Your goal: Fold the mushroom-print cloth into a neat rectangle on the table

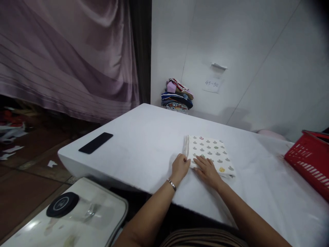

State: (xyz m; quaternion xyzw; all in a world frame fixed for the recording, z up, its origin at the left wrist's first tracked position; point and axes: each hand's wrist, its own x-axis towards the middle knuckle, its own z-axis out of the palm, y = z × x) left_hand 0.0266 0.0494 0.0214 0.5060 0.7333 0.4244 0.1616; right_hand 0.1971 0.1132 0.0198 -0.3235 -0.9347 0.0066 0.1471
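Note:
A folded white cloth (212,151) printed with grey duck-like shapes and a few coloured marks lies on the white-covered table (144,147). At its near left corner is my left hand (181,167), wearing a bracelet, its fingers curled and pinching the cloth's edge. My right hand (207,171) rests flat on the near part of the cloth, fingers stretched out. The folded layers show along the cloth's left side. Both palms are hidden from view.
A dark flat rectangular object (96,142) lies near the table's left edge. Folded clothes (177,96) are stacked by the white wall, and a red basket (308,161) stands at the right. Lower left, a white surface (102,206) carries a black-lidded clear container (63,204).

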